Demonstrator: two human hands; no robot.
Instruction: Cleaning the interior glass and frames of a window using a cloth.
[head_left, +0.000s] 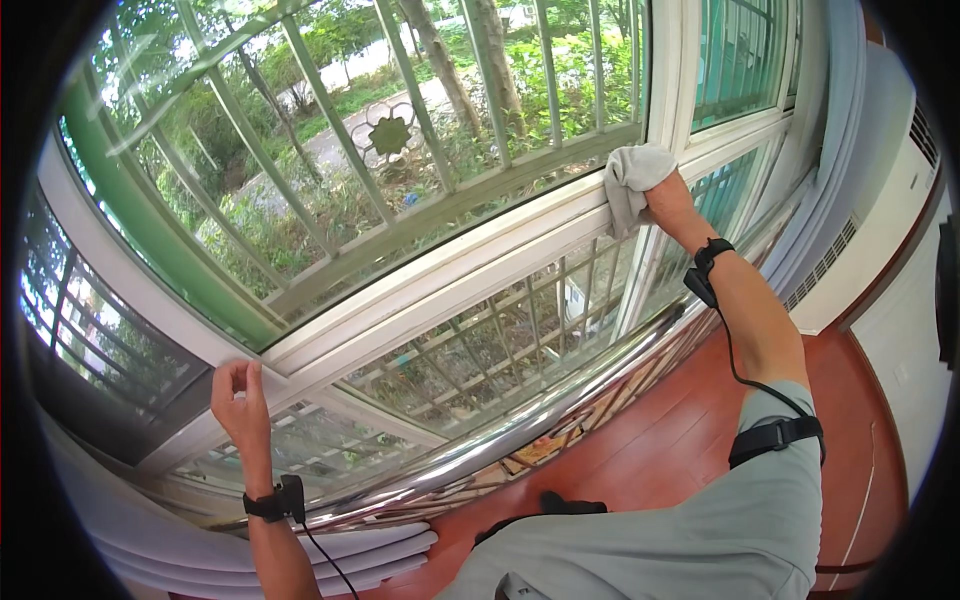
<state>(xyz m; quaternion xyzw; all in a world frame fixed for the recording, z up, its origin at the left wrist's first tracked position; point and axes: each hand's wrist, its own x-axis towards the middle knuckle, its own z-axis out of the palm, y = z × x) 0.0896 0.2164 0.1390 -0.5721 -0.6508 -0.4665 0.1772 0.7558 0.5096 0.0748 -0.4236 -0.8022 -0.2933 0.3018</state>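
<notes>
My right hand (667, 196) grips a light grey cloth (630, 180), folded over the fingers and hiding most of them. The cloth is pressed to the white window frame (450, 251) where its horizontal rail meets an upright. Farther left, my left hand (241, 397) is at the frame's lower left corner, fingers curled in towards the thumb with nothing visible in them. Whether its fingertips rest on the frame, I cannot tell. Above the rail is a large glass pane (300, 180); smaller lower panes (480, 337) lie beneath it.
A shiny metal handrail (517, 442) runs below the window, above a red floor (637, 435). Pale curtains hang at left (360, 559) and right (817, 202). A white air conditioner (840, 240) stands at right. Metal security bars (390, 180) and plants are outside. Cables run from both wrist straps.
</notes>
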